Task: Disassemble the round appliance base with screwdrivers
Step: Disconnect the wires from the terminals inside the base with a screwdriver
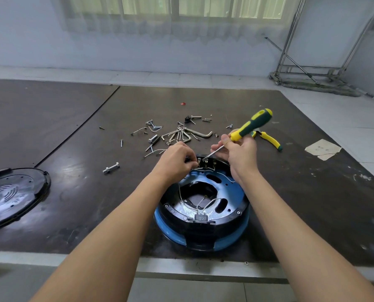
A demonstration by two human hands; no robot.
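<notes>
Centrally, just below mid-frame, the round base sits on the counter. The left hand pinches its far rim, and the right hand grips a yellow-green screwdriver whose tip is at that same rim.

Bare left forearm, bare right forearm, bare left hand, bare right hand, short thumbnail
</notes>
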